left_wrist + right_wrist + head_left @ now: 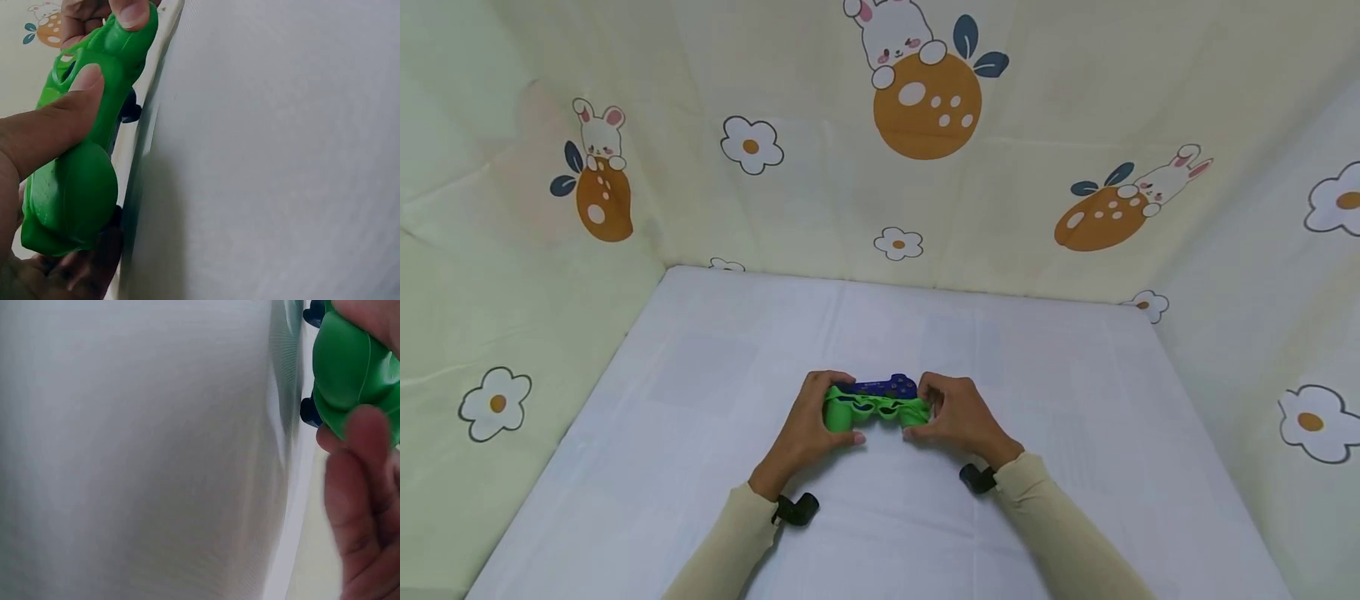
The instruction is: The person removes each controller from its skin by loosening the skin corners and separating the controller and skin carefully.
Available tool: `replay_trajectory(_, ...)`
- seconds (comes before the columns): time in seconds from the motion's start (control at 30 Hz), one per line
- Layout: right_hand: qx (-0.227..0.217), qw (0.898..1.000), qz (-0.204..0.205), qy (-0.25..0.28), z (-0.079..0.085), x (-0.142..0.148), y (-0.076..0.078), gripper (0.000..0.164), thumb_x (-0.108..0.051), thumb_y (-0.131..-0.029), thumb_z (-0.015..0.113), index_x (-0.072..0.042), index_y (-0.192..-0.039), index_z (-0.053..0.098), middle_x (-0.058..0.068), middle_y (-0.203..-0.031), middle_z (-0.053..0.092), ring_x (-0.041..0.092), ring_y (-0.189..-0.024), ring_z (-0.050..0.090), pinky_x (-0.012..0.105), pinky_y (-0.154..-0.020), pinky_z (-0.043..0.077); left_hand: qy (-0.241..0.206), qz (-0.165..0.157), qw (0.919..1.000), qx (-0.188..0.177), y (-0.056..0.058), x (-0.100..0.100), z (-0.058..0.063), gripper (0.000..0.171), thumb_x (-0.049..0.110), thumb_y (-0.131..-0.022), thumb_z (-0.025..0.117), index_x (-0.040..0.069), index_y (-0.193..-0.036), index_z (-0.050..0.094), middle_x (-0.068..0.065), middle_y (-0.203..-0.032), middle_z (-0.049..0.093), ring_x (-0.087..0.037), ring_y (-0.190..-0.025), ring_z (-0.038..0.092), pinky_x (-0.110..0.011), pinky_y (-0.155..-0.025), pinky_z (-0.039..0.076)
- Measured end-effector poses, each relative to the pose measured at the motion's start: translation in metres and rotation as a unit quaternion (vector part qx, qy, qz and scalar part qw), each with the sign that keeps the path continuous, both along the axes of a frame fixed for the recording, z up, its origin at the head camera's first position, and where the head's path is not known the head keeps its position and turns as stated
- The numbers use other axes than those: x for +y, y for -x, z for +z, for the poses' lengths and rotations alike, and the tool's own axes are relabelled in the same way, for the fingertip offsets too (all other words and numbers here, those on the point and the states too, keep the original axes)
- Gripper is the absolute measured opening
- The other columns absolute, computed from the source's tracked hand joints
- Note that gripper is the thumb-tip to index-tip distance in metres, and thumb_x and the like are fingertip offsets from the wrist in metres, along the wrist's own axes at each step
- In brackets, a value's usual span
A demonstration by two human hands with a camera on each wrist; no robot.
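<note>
In the head view, holding a blue controller (872, 388) partly wrapped in a green cover (838, 416), over the middle of a white counter (880, 533), before a printed backdrop (820, 208). Gripping the cover's left end with the left hand (807, 417) and its right end with the right hand (961, 410), fingers (833, 377) bent over the far edge, thumbs along the near one; clamped on the cover, not spread apart. Probably held at both ends to balance the pair and let each thumb bear on a rounded grip. Showing blue on the far side and green on the near, hence apparently not fully enclosed. Hard to tell from above whether touching the counter.

In the left wrist view, pressing the left thumb flat against the green cover, with fingers curled round the opposite side; seemingly clamped so as to trap cover and controller together. Showing a dark blue knob (130, 111) past the cover's edge.

In the right wrist view, holding a rounded grip between the thumb, at the top corner, and fingers below, slightly blurred. Likely taken at the end to leave the cover's middle unobstructed.
</note>
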State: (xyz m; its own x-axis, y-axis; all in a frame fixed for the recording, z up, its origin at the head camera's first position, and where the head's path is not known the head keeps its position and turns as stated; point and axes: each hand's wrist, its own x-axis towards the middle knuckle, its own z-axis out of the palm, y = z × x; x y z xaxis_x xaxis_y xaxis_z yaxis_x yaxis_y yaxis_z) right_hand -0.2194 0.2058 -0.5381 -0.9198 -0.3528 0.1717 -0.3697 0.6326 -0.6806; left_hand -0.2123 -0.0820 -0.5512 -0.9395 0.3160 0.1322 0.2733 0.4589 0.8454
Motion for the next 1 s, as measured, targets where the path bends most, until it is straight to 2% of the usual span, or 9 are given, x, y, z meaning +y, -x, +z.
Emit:
replay_trajectory(0.17,-0.069,0.996,-0.039,0.049,-0.002,0.002,-0.001,0.06,-0.032,-0.07,0.102,-0.02,-0.112,0.06,0.001,-0.083,0.062,0.015,-0.069,0.056,0.027,-0.064,0.048,0.019,0.004,0.9997,0.015,0.0,0.002,0.002,0.083,0.027,-0.074,0.1,0.02,-0.143,0.054,-0.009,-0.145,0.051,-0.028,-0.135,0.052,-0.051,-0.118,0.042)
replay_trajectory(0.3,-0.106,0.989,-0.057,0.09,-0.005,0.004,-0.003,0.062,-0.034,-0.074,0.1,-0.02,-0.117,0.058,0.004,-0.095,0.064,0.018,-0.081,0.06,0.027,-0.072,0.053,0.033,0.012,0.9991,0.023,0.001,0.003,0.001,0.079,0.03,-0.077,0.097,0.019,-0.142,0.054,-0.01,-0.143,0.054,-0.027,-0.13,0.055,-0.049,-0.114,0.045)
replay_trajectory(0.47,-0.134,0.983,-0.036,0.117,-0.006,0.003,-0.007,0.074,-0.031,-0.07,0.102,-0.019,-0.124,0.052,0.005,-0.112,0.063,0.021,-0.1,0.06,0.027,-0.08,0.057,0.027,0.035,0.9986,0.028,0.003,0.004,0.0,0.074,0.028,-0.078,0.095,0.017,-0.14,0.056,-0.009,-0.135,0.063,-0.027,-0.121,0.06,-0.046,-0.106,0.047)
replay_trajectory(0.53,-0.14,0.981,-0.024,0.129,-0.005,0.002,-0.007,0.08,-0.026,-0.068,0.103,-0.017,-0.126,0.05,0.007,-0.114,0.062,0.023,-0.098,0.061,0.028,-0.079,0.057,0.014,0.043,0.9987,0.025,0.005,0.003,0.0,0.075,0.027,-0.077,0.096,0.016,-0.14,0.057,-0.008,-0.134,0.066,-0.026,-0.123,0.062,-0.047,-0.108,0.047)
replay_trajectory(0.7,-0.13,0.98,-0.021,0.147,-0.006,0.001,-0.005,0.078,-0.019,-0.065,0.104,-0.015,-0.124,0.054,0.01,-0.107,0.063,0.022,-0.081,0.062,0.025,-0.072,0.056,-0.013,0.045,0.9989,0.006,0.01,-0.003,-0.002,0.077,0.031,-0.076,0.096,0.015,-0.141,0.057,-0.005,-0.137,0.069,-0.023,-0.128,0.063,-0.048,-0.114,0.046)
replay_trajectory(0.83,-0.112,0.981,-0.031,0.155,-0.008,0.002,-0.001,0.07,-0.018,-0.06,0.106,-0.014,-0.114,0.061,0.005,-0.091,0.064,0.015,-0.074,0.059,0.024,-0.067,0.052,-0.016,0.035,0.9992,-0.01,0.012,-0.006,-0.003,0.077,0.032,-0.077,0.096,0.017,-0.141,0.056,-0.005,-0.139,0.069,-0.022,-0.129,0.063,-0.047,-0.114,0.045)
replay_trajectory(1.0,-0.131,0.973,-0.009,0.189,-0.009,0.005,0.003,0.065,-0.007,-0.059,0.104,-0.012,-0.108,0.061,0.0,-0.068,0.055,0.009,-0.06,0.051,0.023,-0.06,0.045,-0.013,0.029,0.9993,-0.019,0.013,-0.007,0.0,0.077,0.031,-0.077,0.097,0.018,-0.14,0.056,-0.005,-0.139,0.069,-0.023,-0.13,0.062,-0.047,-0.114,0.044)
